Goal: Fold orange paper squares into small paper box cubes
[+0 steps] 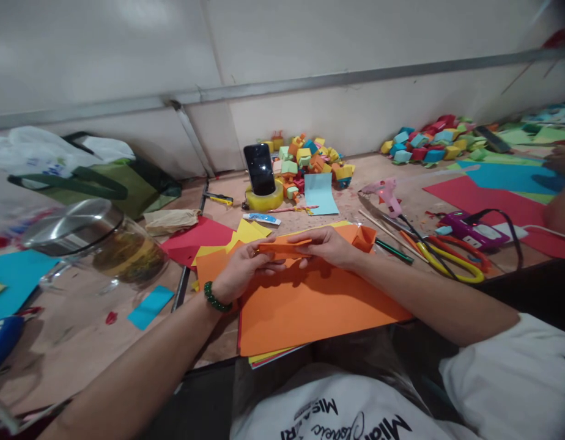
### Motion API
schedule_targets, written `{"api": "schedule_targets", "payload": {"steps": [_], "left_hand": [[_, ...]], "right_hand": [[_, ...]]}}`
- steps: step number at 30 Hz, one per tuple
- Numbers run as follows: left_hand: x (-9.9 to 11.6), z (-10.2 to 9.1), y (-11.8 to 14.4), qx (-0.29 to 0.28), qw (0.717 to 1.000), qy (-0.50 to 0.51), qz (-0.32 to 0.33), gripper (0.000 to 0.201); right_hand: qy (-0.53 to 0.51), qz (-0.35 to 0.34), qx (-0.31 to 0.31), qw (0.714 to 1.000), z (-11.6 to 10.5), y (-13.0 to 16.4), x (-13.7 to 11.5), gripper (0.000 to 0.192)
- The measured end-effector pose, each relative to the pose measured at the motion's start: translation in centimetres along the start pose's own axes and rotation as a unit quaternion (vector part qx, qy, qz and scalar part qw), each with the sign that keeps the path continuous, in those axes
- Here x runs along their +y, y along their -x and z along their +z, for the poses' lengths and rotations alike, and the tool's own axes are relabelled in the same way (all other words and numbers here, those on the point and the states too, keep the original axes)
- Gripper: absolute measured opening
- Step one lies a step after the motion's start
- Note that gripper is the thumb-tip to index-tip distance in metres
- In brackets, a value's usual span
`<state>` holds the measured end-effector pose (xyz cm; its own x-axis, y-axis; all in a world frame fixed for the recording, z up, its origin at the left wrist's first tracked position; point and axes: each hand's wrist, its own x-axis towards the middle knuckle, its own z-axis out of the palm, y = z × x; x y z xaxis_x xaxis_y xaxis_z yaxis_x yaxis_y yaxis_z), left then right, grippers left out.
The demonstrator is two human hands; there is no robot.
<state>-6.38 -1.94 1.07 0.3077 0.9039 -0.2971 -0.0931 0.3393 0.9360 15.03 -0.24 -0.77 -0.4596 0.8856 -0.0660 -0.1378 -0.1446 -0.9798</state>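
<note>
Between my two hands is a small folded piece of orange paper, raised over a stack of coloured paper whose top sheet is orange. My left hand, below a green bead bracelet, pinches the left end of the folded piece. The other end is gripped by the fingers of my right hand. Just beyond my right wrist stands an open orange paper box shape. Yellow paper pieces and a red sheet lie past my left hand.
A glass jug of tea stands at left. At the back are a phone on a tape roll and piles of paper cubes. To the right lie a pink glue gun, scissors and a purple power strip; another person's arm shows.
</note>
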Motion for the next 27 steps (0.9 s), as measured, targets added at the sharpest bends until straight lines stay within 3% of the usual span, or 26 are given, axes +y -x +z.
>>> {"api": "schedule_targets", "payload": {"steps": [4,7,12,18,23,27], "left_hand": [[0.15,-0.11,0.1,-0.008,1.0,0.009,-0.011,0.04],[0.46,-0.04,0.27,-0.014,0.999,0.015,-0.027,0.05],[0.75,0.09,0.16,0.002,0.999,0.005,-0.051,0.037],[0.54,-0.32,-0.07,-0.01,0.998,-0.029,-0.046,0.021],[0.18,-0.68,-0.07,-0.024,0.998,-0.005,-0.051,0.023],[0.52,-0.45,-0.08,0.001,0.996,0.026,-0.087,0.031]], "right_hand": [[-0.003,-0.007,-0.016,1.0,-0.11,0.04,0.12,0.049],[0.017,-0.001,-0.007,1.0,-0.09,0.08,0.06,0.036],[0.047,0.022,0.016,0.999,-0.07,0.26,-0.31,0.018],[0.059,0.035,0.031,0.997,0.14,0.5,-0.74,0.022],[0.055,0.038,0.037,0.997,0.26,0.53,-0.84,0.028],[0.074,0.035,0.029,0.996,-0.03,0.26,-0.36,0.028]]}}
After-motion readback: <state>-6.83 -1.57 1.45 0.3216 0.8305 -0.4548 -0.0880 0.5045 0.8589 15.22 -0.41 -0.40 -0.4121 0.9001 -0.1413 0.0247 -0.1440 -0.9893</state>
